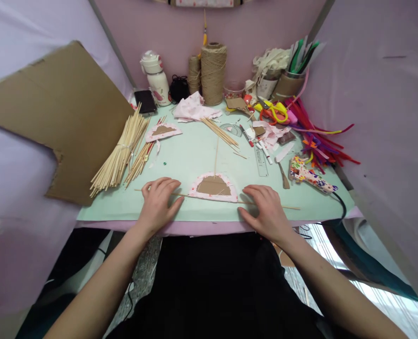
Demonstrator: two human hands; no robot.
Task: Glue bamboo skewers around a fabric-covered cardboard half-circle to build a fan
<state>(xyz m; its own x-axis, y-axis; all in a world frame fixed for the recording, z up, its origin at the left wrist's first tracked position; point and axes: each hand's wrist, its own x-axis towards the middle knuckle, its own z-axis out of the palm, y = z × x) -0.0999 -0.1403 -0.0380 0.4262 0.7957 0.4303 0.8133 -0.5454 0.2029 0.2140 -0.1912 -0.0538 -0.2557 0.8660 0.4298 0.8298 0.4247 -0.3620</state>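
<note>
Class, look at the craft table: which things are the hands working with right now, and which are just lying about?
In hand:
left hand and right hand, both flat on the long skewer
half-round cardboard piece on that skewer
upright skewer meeting it

Lying about:
skewer bundle
twine spool
scissors
glue gun
ruler

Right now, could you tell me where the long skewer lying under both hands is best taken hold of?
Pinch the long skewer at its bare right end, from above: it lies flat, and the left hand, right hand and half-round fabric piece cover its middle.
</note>
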